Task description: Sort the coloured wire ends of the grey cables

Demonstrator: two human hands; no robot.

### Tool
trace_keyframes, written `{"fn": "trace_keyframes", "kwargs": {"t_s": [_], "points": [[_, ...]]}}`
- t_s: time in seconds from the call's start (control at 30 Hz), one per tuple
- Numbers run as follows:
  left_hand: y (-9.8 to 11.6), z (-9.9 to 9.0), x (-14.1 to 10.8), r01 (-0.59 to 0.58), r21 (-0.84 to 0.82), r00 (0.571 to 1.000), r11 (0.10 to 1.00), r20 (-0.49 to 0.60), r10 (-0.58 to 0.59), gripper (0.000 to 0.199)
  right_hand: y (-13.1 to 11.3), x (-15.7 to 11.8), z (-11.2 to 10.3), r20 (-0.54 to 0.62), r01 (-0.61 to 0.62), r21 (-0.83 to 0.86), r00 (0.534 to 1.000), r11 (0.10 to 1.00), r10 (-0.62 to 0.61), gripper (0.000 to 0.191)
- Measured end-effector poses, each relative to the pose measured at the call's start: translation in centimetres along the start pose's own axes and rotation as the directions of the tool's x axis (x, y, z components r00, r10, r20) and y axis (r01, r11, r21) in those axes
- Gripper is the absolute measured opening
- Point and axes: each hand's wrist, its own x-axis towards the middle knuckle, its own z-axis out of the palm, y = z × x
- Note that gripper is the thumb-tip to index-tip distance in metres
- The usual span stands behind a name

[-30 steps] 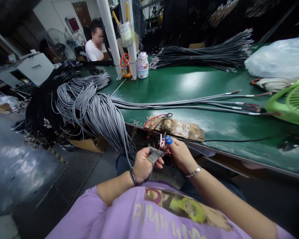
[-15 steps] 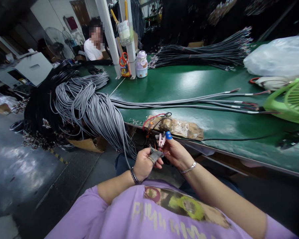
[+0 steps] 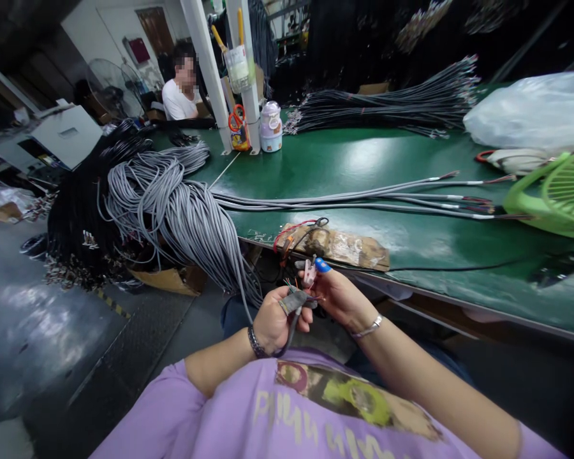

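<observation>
My left hand (image 3: 278, 319) is closed round the end of a grey cable (image 3: 293, 326), with grey wrapping on the fingers. Thin coloured wires (image 3: 291, 283) fan out above its thumb. Close by on the right, my right hand (image 3: 335, 290) pinches a small pink clip (image 3: 310, 273); a blue cover sits on one fingertip. Fine wire ends show between the two hands, though their exact hold is too small to tell. Just beyond lies a worn wooden block (image 3: 354, 247) with red and black leads at the table's front edge.
A large bundle of grey cables (image 3: 172, 197) hangs over the table edge at left. Several grey cables stretch across the green table (image 3: 316, 159). Black cables (image 3: 387, 109), a plastic bag (image 3: 530, 108) and a green fan (image 3: 567, 191) lie farther off. A person (image 3: 179, 99) sits behind.
The grey cable now shows below my left hand, curving toward the wrist. My left hand has turned slightly, and the coloured wires stand more spread. The pink clip has tilted in my right hand.
</observation>
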Motion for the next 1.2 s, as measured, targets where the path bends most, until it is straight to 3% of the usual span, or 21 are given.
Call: {"fn": "trace_keyframes", "kwargs": {"t_s": [0.37, 0.9, 1.03, 1.13, 1.2], "points": [[-0.5, 0.6, 1.0, 0.068, -0.111, 0.997, 0.991, -0.025, -0.072, 0.042, 0.5, 0.4, 0.1, -0.011, -0.084, 0.132, 0.996, 0.988, 0.086, 0.037], [-0.9, -0.5, 0.2, 0.072, -0.045, 0.997, 0.996, -0.013, -0.072, 0.044, 0.2, -0.1, 0.0, 0.066, -0.078, 0.152, 0.995, 0.985, 0.069, 0.04], [-0.7, -0.7, 0.1, 0.075, -0.022, 0.997, 0.997, 0.032, -0.075, 0.046, 0.2, 0.1, -0.2, -0.008, -0.002, 0.079, 1.0, 0.997, 0.002, 0.024], [-0.4, -0.8, 0.4, 0.1, -0.024, 0.993, 0.995, 0.067, -0.098, 0.045, 0.8, 0.2, -0.6, -0.048, 0.132, -0.053, 0.99, 0.99, -0.135, 0.03], [-0.1, -0.8, 0.7, 0.113, -0.015, 0.988, 0.994, 0.109, -0.11, 0.043, 1.1, 0.1, -0.8, -0.072, 0.258, -0.18, 0.959, 0.949, -0.274, 0.038]]}}
